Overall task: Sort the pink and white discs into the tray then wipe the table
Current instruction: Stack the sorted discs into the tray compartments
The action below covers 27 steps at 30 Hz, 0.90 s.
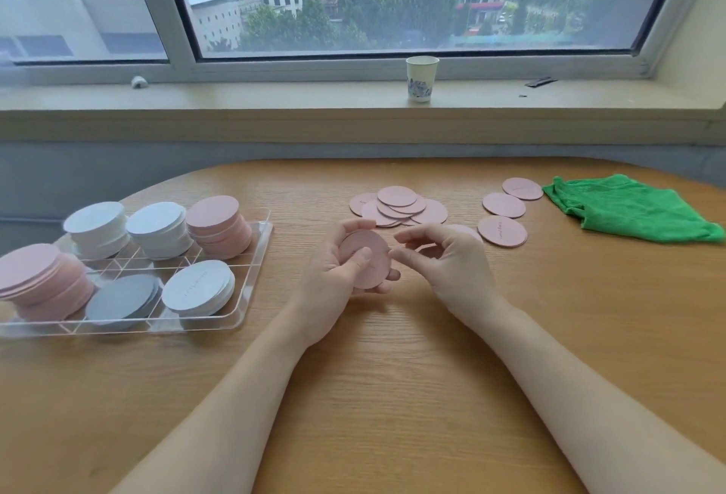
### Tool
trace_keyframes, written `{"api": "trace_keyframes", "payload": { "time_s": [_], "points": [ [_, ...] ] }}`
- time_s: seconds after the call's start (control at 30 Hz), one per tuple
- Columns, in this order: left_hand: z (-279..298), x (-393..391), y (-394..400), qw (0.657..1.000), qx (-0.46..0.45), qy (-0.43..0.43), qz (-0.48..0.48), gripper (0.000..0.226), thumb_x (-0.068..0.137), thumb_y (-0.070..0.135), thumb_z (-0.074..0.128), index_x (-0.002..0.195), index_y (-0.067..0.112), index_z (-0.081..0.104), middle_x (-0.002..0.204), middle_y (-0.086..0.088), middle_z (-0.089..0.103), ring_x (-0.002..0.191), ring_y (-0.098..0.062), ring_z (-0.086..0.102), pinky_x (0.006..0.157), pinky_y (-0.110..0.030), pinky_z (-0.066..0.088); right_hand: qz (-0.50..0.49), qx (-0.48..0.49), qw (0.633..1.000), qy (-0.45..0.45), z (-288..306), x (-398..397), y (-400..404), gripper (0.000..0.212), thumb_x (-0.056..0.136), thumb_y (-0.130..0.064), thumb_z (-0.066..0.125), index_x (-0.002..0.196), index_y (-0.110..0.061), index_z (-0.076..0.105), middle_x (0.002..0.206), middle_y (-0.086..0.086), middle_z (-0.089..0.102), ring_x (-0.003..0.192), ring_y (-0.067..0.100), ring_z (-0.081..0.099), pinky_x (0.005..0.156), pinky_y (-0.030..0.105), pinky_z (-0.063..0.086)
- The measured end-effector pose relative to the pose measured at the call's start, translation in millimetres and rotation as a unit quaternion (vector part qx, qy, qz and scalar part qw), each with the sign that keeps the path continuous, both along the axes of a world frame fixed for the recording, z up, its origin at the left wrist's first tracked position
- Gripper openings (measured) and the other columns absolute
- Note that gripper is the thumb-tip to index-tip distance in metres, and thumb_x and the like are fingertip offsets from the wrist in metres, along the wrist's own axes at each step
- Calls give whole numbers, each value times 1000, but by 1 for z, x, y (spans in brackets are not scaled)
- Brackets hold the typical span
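While the head camera looks down across the wooden table, these lines follow:

Left hand: the left hand cups a small stack of pink discs, thumb pressed on the top face, fingers curled round the far edge; the count in the stack cannot be told.
Right hand: the right hand hovers just beside that stack, fingers loosely curled and holding nothing; it partly hides a pink disc behind it.
Loose discs: an overlapping heap of pink discs lies beyond the hands; three single pink discs lie further right, faint lettering unreadable.
Tray: the clear acrylic tray, divided into compartments, holds flat round stacks of white discs and pink ones; its left end is cut off.
Cloth: a crumpled green microfibre cloth lies far right.
Windowsill: a paper cup stands upright.
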<state>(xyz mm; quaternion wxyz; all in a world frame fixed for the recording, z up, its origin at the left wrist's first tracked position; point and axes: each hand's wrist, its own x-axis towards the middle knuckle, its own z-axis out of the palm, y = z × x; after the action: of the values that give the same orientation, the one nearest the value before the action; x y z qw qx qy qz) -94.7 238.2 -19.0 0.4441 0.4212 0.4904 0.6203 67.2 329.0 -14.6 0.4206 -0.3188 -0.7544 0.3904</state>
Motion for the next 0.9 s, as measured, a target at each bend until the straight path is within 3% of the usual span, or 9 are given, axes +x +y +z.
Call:
{"api": "trace_keyframes", "payload": {
  "time_s": [0.07, 0.13, 0.17, 0.23, 0.3, 0.37, 0.57, 0.73, 0.9],
  "points": [
    [1, 0, -1, 1000, -8, -9, -2, 33, 108, 0, 44, 133, 20, 54, 113, -20, 70, 98, -44, 74, 75, -46, 63, -52, 46, 996, -61, 0, 14, 15, 20, 83, -21, 82, 101, -14, 78, 83, -19, 68, 79, -3, 62, 75, 10, 43],
    [3, 2, -1, 1000, -15, -24, -3, 33, 109, 0, 43, 133, 19, 54, 115, -22, 69, 101, -45, 73, 81, -51, 63, -114, 82, 978, -153, -1, 28, 34, 29, 87, -33, 78, 111, -17, 74, 95, -14, 68, 94, 3, 59, 83, 18, 37],
    [4, 5, 0, 999, -19, -30, -2, 33, 109, 0, 43, 133, 19, 54, 115, -22, 69, 102, -45, 73, 82, -52, 63, -140, 91, 964, -208, -3, 34, 44, 37, 88, -41, 74, 117, -18, 72, 106, -7, 70, 106, 15, 58, 90, 26, 36],
    [7, 12, 2, 999, -30, -37, -6, 32, 108, -1, 43, 132, 18, 55, 114, -22, 69, 100, -42, 74, 80, -49, 63, -165, 89, 931, -313, -6, 44, 59, 52, 88, -54, 68, 128, -21, 65, 126, 3, 66, 124, 29, 47, 102, 40, 32],
    [9, 20, 5, 998, -42, -44, -16, 31, 108, 0, 44, 130, 18, 56, 112, -21, 69, 96, -40, 74, 72, -42, 61, -158, 82, 909, -376, -6, 49, 65, 61, 87, -63, 63, 134, -25, 59, 136, 2, 61, 130, 30, 39, 105, 42, 27],
    [10, 28, 11, 997, -51, -50, -25, 30, 108, 0, 44, 126, 19, 58, 110, -21, 69, 93, -40, 73, 69, -38, 57, -149, 69, 909, -384, -6, 52, 66, 62, 86, -66, 62, 134, -27, 59, 137, 1, 59, 131, 29, 37, 106, 41, 25],
    [7, 46, 22, 998, -44, -47, -12, 27, 108, 1, 44, 126, 16, 58, 112, -26, 65, 89, -38, 74, 62, -35, 58, -122, 31, 959, -255, -8, 54, 63, 57, 69, -50, 86, 119, -29, 67, 113, -4, 65, 117, 25, 52, 107, 47, 36],
    [5, 45, 22, 997, -32, -74, 18, 23, 107, 4, 50, 122, 18, 60, 127, -38, 57, 86, -35, 73, 61, -32, 57, -143, -35, 988, -47, -7, 65, 50, 35, 80, -17, 83, 109, -30, 67, 95, -5, 65, 95, 18, 64, 84, 36, 56],
    [5, 49, 20, 998, -19, -61, 25, 31, 99, 9, 66, 128, 17, 58, 128, -33, 60, 87, -32, 74, 66, -33, 58, -70, -148, 977, 135, 10, 63, 35, 26, 81, -8, 82, 103, -18, 72, 86, -4, 66, 78, 3, 63, 77, 19, 52]
  ]
}}
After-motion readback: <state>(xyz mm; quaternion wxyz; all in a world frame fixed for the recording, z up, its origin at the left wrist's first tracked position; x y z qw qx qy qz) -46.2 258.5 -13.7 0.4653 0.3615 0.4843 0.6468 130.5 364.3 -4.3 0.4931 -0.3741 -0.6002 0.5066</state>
